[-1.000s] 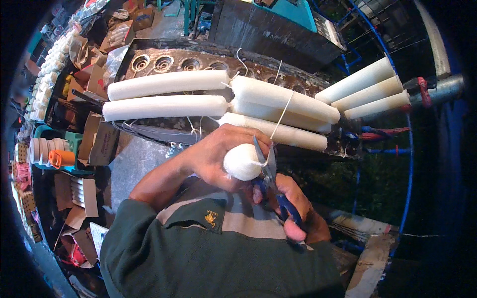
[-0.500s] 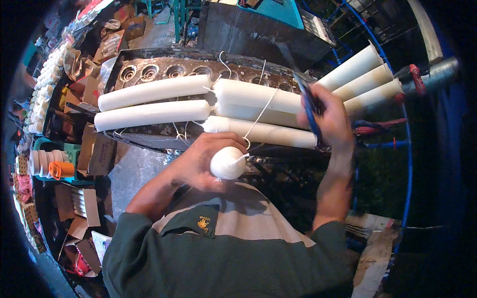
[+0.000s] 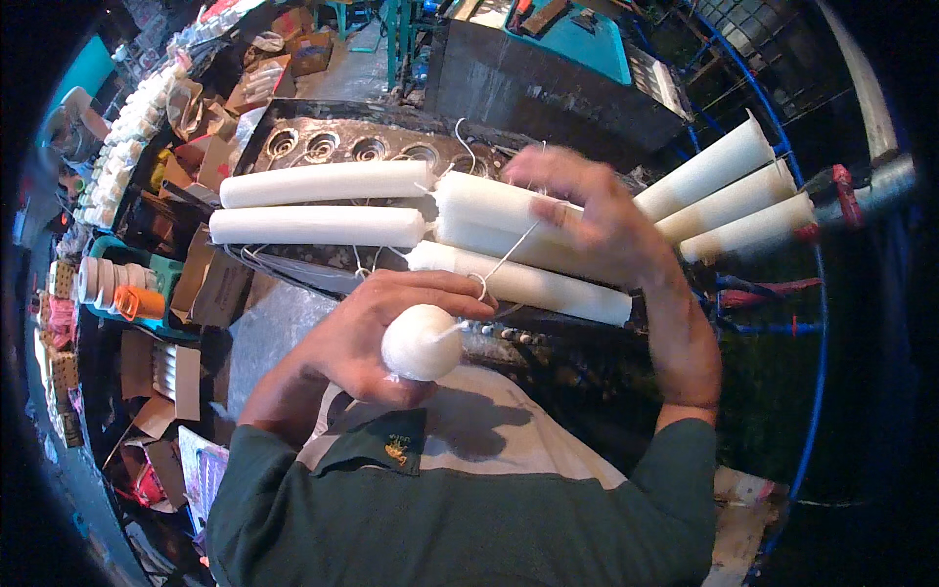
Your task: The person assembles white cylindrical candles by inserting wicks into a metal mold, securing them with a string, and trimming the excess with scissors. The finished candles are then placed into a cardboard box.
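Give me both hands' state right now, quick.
Left hand: closed, holding a white candle.
Right hand: blurred, fingers partly curled by the string; whether it grips it cannot be told.

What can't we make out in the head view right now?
Head view:
Lower length of the white candle in the left hand: hidden by its rounded top and the hand.
What, if anything, the right hand grips: motion blur.
Right end of the thick lying candle: behind the right hand.
Far side of the teal tray: cut off by the upper edge.
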